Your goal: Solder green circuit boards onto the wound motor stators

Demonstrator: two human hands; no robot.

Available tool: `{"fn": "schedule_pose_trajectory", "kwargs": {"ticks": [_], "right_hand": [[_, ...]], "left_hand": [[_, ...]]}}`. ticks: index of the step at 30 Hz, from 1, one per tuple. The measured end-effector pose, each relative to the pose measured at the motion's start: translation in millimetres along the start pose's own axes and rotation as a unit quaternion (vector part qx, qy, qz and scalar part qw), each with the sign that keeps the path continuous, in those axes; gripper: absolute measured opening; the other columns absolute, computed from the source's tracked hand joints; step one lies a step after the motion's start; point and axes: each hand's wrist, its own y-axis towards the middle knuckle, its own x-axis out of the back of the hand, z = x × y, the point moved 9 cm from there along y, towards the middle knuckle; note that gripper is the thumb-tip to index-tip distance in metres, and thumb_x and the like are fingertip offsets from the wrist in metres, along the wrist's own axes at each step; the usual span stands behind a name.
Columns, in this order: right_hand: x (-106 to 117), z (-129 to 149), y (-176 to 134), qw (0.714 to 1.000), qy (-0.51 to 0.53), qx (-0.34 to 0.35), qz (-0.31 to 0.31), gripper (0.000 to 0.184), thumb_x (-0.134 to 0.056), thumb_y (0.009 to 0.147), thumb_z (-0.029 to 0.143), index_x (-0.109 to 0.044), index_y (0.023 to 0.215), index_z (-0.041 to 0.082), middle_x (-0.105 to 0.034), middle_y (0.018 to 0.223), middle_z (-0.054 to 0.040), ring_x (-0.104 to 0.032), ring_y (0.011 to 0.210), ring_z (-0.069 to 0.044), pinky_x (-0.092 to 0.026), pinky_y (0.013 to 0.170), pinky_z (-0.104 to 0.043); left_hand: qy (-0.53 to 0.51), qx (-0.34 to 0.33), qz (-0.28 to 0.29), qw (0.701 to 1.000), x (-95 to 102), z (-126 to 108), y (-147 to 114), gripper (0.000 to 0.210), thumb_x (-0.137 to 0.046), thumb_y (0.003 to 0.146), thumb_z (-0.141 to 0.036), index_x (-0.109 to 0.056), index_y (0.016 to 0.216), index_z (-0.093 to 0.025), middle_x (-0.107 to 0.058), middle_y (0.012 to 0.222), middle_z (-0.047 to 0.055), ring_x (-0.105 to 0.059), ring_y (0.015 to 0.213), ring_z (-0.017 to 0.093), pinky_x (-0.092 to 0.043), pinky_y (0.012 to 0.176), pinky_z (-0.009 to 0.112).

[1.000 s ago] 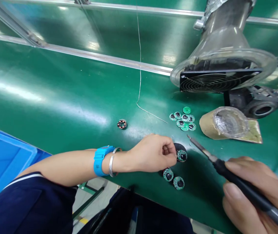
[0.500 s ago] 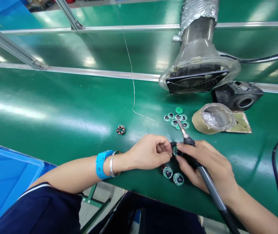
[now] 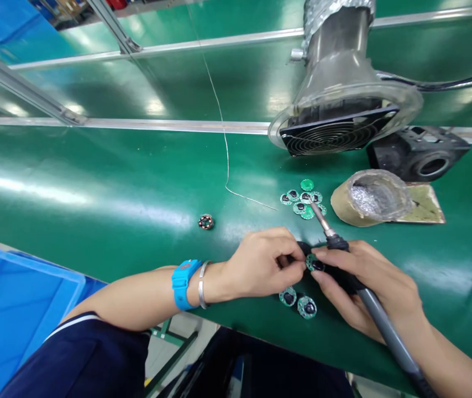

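A small round circuit board, green with a black spot, is held between my two hands. My left hand is closed, its thumb and fingertips pinched at the board's left edge. My right hand grips a soldering iron, with its tip pointing up and left over the table; thumb and index finger also pinch the board's right side. Two similar round boards lie just below my hands. Farther off sits a group of several loose boards. A copper-wound ring rests left of my hands.
A solder wire hangs down to the table. At the right stand a fume extractor fan, a tan cup with silvery residue, a sponge pad and a black iron holder. A blue bin is at lower left.
Both hands, with the board and the soldering iron, appear slightly farther right and lower. The camera view has also shifted a little. The grip looks the same.
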Motion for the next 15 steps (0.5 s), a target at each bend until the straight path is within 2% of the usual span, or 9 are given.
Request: {"fn": "schedule_pose_trajectory", "kwargs": {"ticks": [3,5,7,9,11,13,15], "right_hand": [[-4,1,1,1.0,-0.013,0.001,0.002,0.043,-0.072,0.079,0.011,-0.06,0.119,0.022,-0.07,0.095,-0.0043,-0.066,0.08,-0.016,-0.056,0.072,-0.031],[-7,4,1,1.0,-0.024,0.01,0.008,0.047,-0.073,0.078,0.011,-0.06,0.121,0.023,-0.071,0.095,-0.0041,-0.066,0.08,-0.017,-0.056,0.072,-0.032],[-8,6,1,0.999,-0.034,0.024,0.013,0.05,-0.073,0.077,0.009,-0.059,0.123,0.023,-0.072,0.098,-0.0044,-0.067,0.083,-0.018,-0.057,0.074,-0.033],[-9,9,0,0.998,-0.051,0.039,0.012,0.053,-0.074,0.075,0.008,-0.059,0.125,0.021,-0.073,0.099,-0.0045,-0.068,0.086,-0.019,-0.057,0.076,-0.034],[-10,10,-2,0.997,-0.068,0.046,0.013,0.055,-0.075,0.074,0.007,-0.059,0.125,0.02,-0.074,0.099,-0.0044,-0.069,0.087,-0.019,-0.056,0.076,-0.033],[-10,8,-3,0.996,-0.081,0.043,0.014,0.055,-0.074,0.075,0.007,-0.059,0.126,0.022,-0.074,0.098,-0.003,-0.07,0.085,-0.018,-0.056,0.075,-0.032],[-10,6,-4,0.996,-0.078,0.032,0.017,0.055,-0.073,0.078,0.009,-0.058,0.128,0.026,-0.074,0.099,-0.0007,-0.07,0.08,-0.016,-0.057,0.073,-0.03]], "left_hand": [[-0.06,0.074,0.046,0.994,-3.1,13,1,0.007,-0.064,0.076,-0.016,-0.065,0.083,-0.014,-0.062,0.07,-0.001,-0.059,0.056,0.007,-0.051,0.052,0.016],[-0.095,0.09,0.073,0.989,-3.9,18,0,0.012,-0.064,0.077,-0.016,-0.062,0.088,-0.014,-0.062,0.068,-0.002,-0.061,0.055,0.008,-0.052,0.052,0.016],[-0.089,0.027,0.079,0.993,-1.0,10,0,0.016,-0.062,0.079,-0.014,-0.063,0.095,-0.014,-0.066,0.081,0.002,-0.065,0.063,0.009,-0.056,0.057,0.018],[-0.041,-0.07,0.075,0.994,1.2,-3,-3,0.017,-0.059,0.083,-0.013,-0.066,0.098,-0.015,-0.068,0.101,0.007,-0.068,0.079,0.012,-0.059,0.072,0.022],[0.026,-0.126,0.078,0.989,-1.3,-9,-7,0.015,-0.057,0.088,-0.016,-0.069,0.097,-0.017,-0.068,0.112,0.008,-0.068,0.096,0.014,-0.057,0.087,0.024],[0.092,-0.128,0.092,0.983,-6.3,-7,-8,0.014,-0.057,0.092,-0.022,-0.07,0.096,-0.02,-0.068,0.117,0.006,-0.067,0.104,0.015,-0.055,0.093,0.025],[0.142,-0.11,0.112,0.977,-11.7,-3,-8,0.015,-0.057,0.095,-0.03,-0.07,0.097,-0.022,-0.068,0.119,0.004,-0.067,0.104,0.015,-0.054,0.09,0.024]]}}
